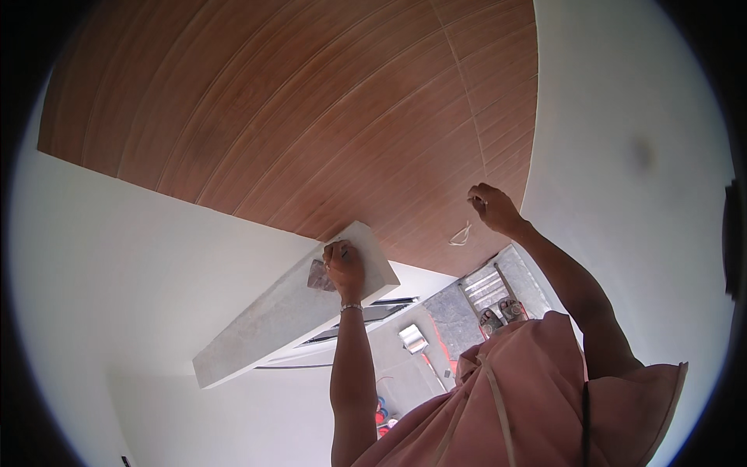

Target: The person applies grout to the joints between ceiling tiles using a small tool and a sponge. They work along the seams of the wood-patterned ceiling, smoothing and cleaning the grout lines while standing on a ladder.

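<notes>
My left hand (344, 271) is closed at the end of a white beam-like ledge (272, 327), a bracelet at its wrist. From the fist sticks out the flat, brownish square blade of a scraper (317, 277); its handle is mostly hidden in the fingers. Farther right, my right hand (493, 210) is raised before the brown grooved planks (311, 117), its fingers curled together. Whatever they pinch is too small to make out. Just below that hand, a thin pale strip (461, 235) shows in a loop against the planks.
White walls (622, 156) border the planks on both sides. Down below are my sandalled feet (499, 314) by a ladder-like frame with rungs (484, 286). A white, long-handled pan (413, 338) and some red and blue items (381, 412) lie on the floor.
</notes>
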{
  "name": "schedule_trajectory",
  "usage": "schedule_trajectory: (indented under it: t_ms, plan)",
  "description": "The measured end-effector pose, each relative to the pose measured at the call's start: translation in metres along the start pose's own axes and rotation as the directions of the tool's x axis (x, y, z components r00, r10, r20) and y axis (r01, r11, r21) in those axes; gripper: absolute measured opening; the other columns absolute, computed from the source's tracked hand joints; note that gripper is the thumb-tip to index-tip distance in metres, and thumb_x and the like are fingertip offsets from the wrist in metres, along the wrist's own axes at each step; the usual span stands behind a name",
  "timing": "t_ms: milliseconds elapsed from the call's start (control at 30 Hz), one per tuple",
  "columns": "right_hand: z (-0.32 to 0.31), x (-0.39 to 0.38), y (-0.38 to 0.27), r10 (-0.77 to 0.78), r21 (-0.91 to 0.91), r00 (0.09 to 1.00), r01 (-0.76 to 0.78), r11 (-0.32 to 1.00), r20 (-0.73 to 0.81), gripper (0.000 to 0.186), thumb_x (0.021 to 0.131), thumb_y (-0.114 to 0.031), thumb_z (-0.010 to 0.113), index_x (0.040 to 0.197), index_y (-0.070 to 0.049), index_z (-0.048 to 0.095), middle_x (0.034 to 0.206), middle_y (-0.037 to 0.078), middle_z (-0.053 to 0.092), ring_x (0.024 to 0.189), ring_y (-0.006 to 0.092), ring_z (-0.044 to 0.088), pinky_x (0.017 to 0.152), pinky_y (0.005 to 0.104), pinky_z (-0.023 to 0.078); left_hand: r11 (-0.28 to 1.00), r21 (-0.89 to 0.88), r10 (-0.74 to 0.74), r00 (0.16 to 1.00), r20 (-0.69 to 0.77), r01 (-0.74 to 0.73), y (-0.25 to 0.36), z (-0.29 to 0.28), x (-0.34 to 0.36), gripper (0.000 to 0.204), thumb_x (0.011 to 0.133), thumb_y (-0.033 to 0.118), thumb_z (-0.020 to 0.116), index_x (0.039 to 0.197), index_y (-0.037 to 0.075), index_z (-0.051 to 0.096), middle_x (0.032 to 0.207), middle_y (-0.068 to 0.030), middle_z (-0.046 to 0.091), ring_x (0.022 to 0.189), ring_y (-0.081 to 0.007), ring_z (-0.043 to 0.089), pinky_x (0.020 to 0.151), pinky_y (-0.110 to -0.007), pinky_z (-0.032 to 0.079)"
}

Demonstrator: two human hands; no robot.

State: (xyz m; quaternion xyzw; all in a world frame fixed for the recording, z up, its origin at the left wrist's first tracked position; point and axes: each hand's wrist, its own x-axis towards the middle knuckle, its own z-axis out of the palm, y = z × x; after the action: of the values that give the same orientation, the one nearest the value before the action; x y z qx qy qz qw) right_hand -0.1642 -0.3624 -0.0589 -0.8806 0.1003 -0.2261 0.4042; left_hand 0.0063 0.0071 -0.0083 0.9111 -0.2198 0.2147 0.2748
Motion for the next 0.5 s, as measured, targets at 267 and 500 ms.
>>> schedule_trajectory:
  t_ms: [267, 500]
  plan:
    - [-0.072, -0.518, 0.175, 0.989, -0.548, 0.147, -0.826, 0.134, 0.021, 0.031, 0.094, -0.008, 0.058, 0.125, -0.003, 0.058, 0.12, 0.026, 0.071, 0.11, 0.0428, 0.071, 0.087, 0.053, 0.059, 1.0, 0.02, -0.006, 1.0, 0.029, 0.006, 0.001, 0.0, 0.004, 0.011, 0.092, 0.008, 0.066, 0.101, 0.006, 0.072, 0.106, -0.014, 0.068, 0.1, -0.0357, 0.066, 0.087, -0.049, 0.052]
    - [-0.066, -0.597, 0.142, 0.973, -0.103, -0.217, -0.969, -0.224, -0.083, 0.028, 0.097, -0.011, 0.055, 0.12, 0.004, 0.048, 0.103, 0.03, 0.072, 0.075, 0.0399, 0.075, 0.054, 0.0469, 0.06, 0.996, 0.089, 0.02, 0.996, 0.091, -0.028, -0.003, -0.001, 0.004, 0.013, 0.097, 0.009, 0.063, 0.102, 0.004, 0.073, 0.108, -0.0139, 0.069, 0.1, -0.0333, 0.067, 0.085, -0.046, 0.054]
